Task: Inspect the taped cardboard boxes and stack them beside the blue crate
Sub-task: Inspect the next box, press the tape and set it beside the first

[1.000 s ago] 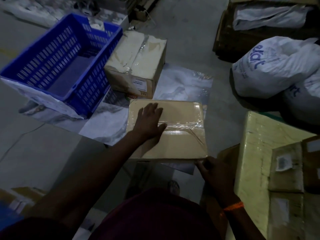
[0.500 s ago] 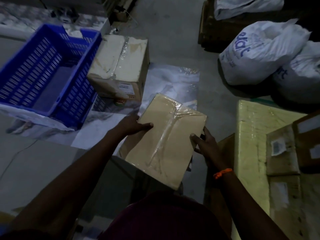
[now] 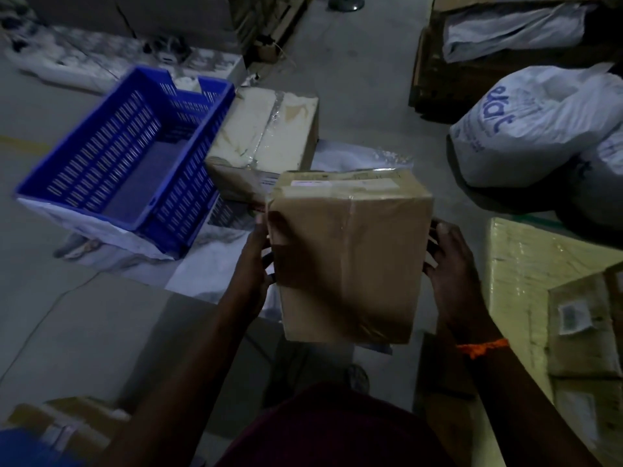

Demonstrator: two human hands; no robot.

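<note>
Slippage is the main hazard: the taped cardboard box [image 3: 347, 261] is held clear of the floor, right of the blue crate [image 3: 188, 210] and just in front of the second box [image 3: 266, 136] set beside that crate. It is clamped only at its sides, the left grip [image 3: 256, 264] grasping the left edge and the right grip [image 3: 448, 264] the right. If pressure is eased while it is turned, a drop is likely. Compared with half a second ago, a brown-taped face is shown instead of the clear-taped one.
</note>
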